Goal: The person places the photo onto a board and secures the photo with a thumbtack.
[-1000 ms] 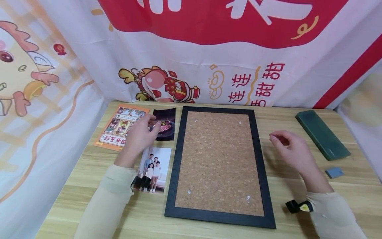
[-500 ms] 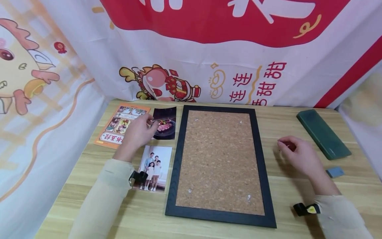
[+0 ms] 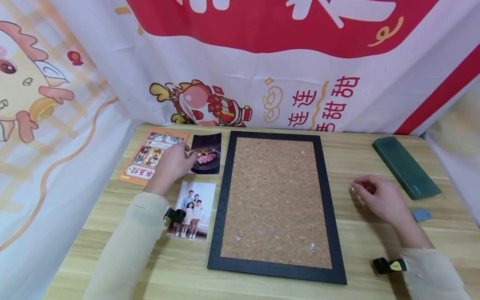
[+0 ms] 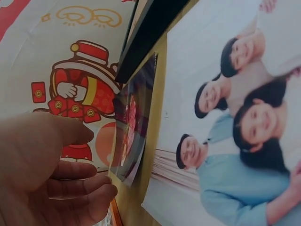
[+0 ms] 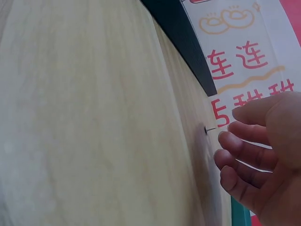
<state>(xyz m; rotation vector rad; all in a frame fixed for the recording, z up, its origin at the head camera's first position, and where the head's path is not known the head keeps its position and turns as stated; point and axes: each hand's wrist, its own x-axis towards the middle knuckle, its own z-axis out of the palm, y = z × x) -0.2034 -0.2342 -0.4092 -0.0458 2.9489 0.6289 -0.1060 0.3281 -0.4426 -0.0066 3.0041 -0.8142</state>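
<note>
My left hand [image 3: 174, 162] hovers over the edge between an orange printed sheet [image 3: 136, 171] and a dark photo of a meat dish [image 3: 208, 161]. Its fingers are loosely bent with nothing between them in the left wrist view. A family photo [image 3: 195, 208] lies just below, partly covered by the wrist camera. To the right of the black-framed cork board [image 3: 277, 200], my right hand [image 3: 382, 198] hangs low with relaxed fingers. A small thumbtack [image 5: 207, 130] stands point up on the table just off the fingertips, apart from them in the right wrist view.
Small shiny bits [image 3: 312, 247] sit near the cork's corners. A long green block [image 3: 406, 167] lies at the back right, and a small blue-grey block [image 3: 422, 215] is beside the right wrist. A printed cloth [image 3: 232, 62] hangs behind the wooden table [image 3: 360, 275].
My right hand has shifted right and toward me, and the thumbtack now shows by its fingertips. The left hand has drawn back slightly, leaving more of the dish photo visible.
</note>
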